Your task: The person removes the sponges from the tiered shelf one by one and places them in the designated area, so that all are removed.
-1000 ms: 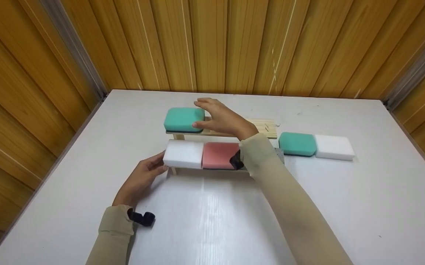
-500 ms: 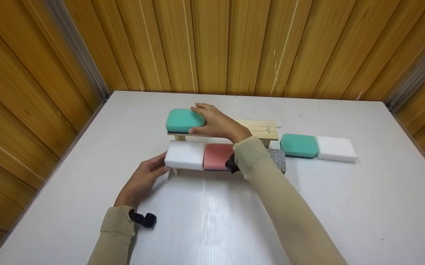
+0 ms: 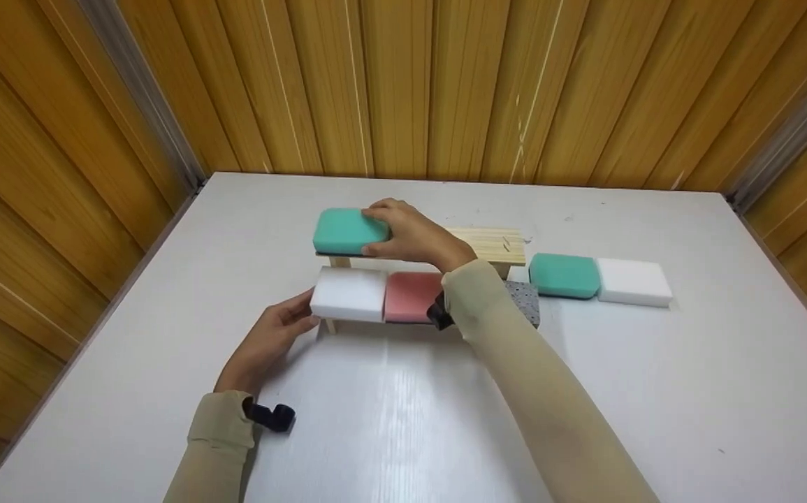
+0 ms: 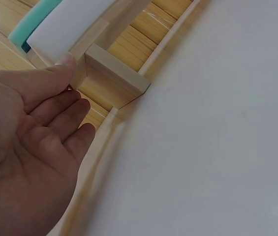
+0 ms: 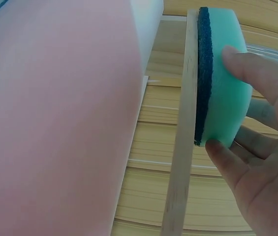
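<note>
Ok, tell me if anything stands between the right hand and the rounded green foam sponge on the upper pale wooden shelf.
Nothing visible does: the right hand touches the green sponge directly, with fingers against it.

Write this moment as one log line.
right hand: grips turquoise rectangular foam sponge on rear wooden shelf | left hand: touches left end of front wooden shelf, beside white rectangular foam block

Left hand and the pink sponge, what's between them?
A white block lies between the left hand and the pink sponge, right next to the sponge; the head view shows it.
</note>
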Action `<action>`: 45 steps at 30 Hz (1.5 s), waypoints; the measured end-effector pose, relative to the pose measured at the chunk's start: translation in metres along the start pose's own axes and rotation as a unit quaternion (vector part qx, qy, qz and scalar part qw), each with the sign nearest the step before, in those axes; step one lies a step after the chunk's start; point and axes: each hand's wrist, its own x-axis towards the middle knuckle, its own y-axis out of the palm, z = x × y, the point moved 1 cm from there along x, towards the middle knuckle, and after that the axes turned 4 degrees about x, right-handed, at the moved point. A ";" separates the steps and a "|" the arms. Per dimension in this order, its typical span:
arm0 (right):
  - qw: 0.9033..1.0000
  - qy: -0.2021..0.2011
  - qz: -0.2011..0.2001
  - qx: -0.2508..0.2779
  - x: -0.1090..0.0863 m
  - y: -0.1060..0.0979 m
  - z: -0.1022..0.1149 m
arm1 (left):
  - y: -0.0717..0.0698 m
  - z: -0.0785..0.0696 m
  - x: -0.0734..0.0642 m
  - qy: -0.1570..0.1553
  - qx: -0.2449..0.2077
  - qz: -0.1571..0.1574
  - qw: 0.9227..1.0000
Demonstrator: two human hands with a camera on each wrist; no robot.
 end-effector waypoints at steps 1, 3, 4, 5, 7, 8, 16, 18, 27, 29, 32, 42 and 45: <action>1.000 0.000 -0.002 0.001 0.000 0.000 0.000 | 0.000 0.000 0.000 0.000 0.000 0.001 1.000; 1.000 0.000 -0.006 0.002 -0.001 0.000 -0.001 | 0.000 0.000 0.000 0.001 -0.001 0.003 1.000; 1.000 0.000 -0.008 0.002 -0.002 -0.001 -0.001 | 0.000 0.000 0.000 0.001 -0.002 0.004 1.000; 1.000 0.001 -0.009 0.002 -0.002 -0.001 -0.001 | 0.000 0.000 0.000 0.002 -0.001 0.004 1.000; 1.000 0.000 -0.011 0.002 -0.004 -0.002 -0.002 | 0.000 0.000 0.001 0.001 -0.002 0.004 1.000; 1.000 -0.002 -0.012 0.000 -0.004 -0.002 -0.002 | 0.000 0.000 0.001 0.002 -0.002 0.004 1.000; 1.000 -0.016 -0.011 -0.002 -0.010 -0.005 -0.003 | 0.000 0.001 0.001 0.019 0.008 0.001 1.000; 1.000 -0.017 -0.009 -0.004 -0.012 -0.006 -0.003 | 0.000 0.001 0.001 0.018 0.010 0.002 1.000; 0.999 -0.036 -0.010 -0.016 -0.023 -0.014 -0.004 | 0.000 0.005 0.002 0.013 0.016 -0.001 1.000; 0.999 -0.041 -0.012 -0.018 -0.026 -0.017 -0.004 | 0.000 0.004 0.002 0.017 0.016 -0.001 1.000; 0.998 -0.050 -0.017 -0.022 -0.030 -0.021 -0.004 | -0.001 0.004 0.002 0.023 0.014 0.001 1.000; 0.997 -0.059 -0.033 -0.029 -0.045 -0.032 -0.007 | -0.003 0.003 0.002 0.015 0.008 0.001 1.000; 0.997 -0.064 -0.036 -0.029 -0.051 -0.037 -0.009 | -0.003 0.003 0.002 0.005 0.007 -0.002 1.000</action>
